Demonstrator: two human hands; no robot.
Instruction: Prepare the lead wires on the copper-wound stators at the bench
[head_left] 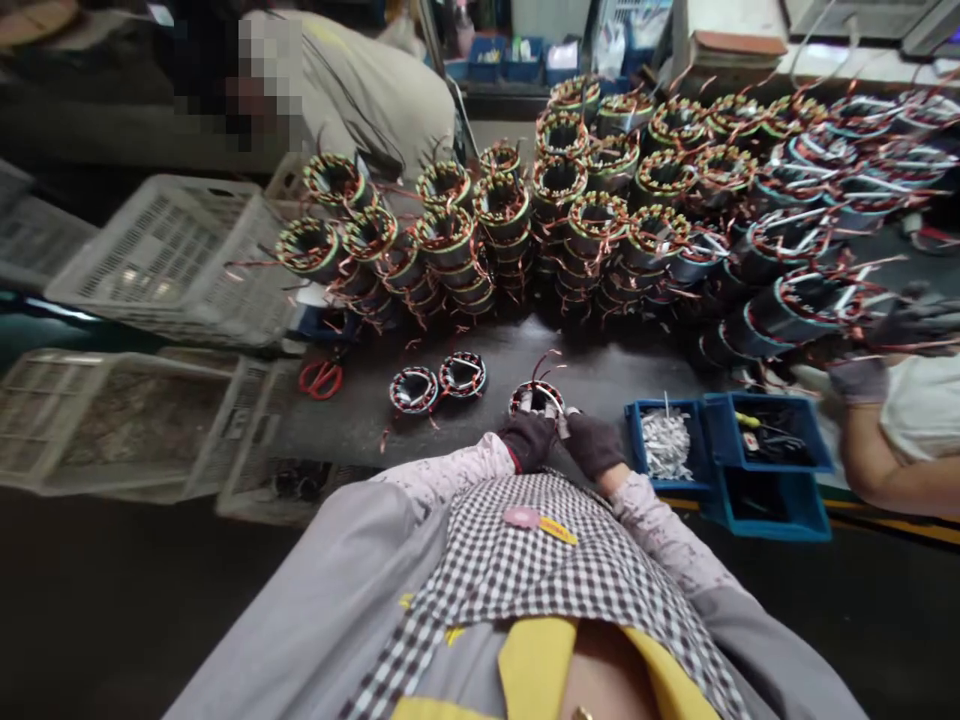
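A motor stator (553, 388), a ring with copper windings, white strips and loose red-brown wires on top, stands on the dark bench close to my body. My left hand (529, 438), in a dark fingerless glove, grips its near left side with fingertips at the opening. Gloved alike, my right hand (594, 440) has its fingers closed at the stator's right rim; what lies between those fingertips is too small to name. Two more wound stators, one (413, 390) beside the other (463, 375), sit to the left of my hands.
Stacked stators (474, 232) line the bench's far side. Red-handled scissors (321, 379) lie left. Blue bins at right hold white pieces (666, 445) and tools (772, 438). Plastic crates (161, 240) stand left. A co-worker's gloved hand (919, 322) touches stators at right; another person (367, 85) leans at back left.
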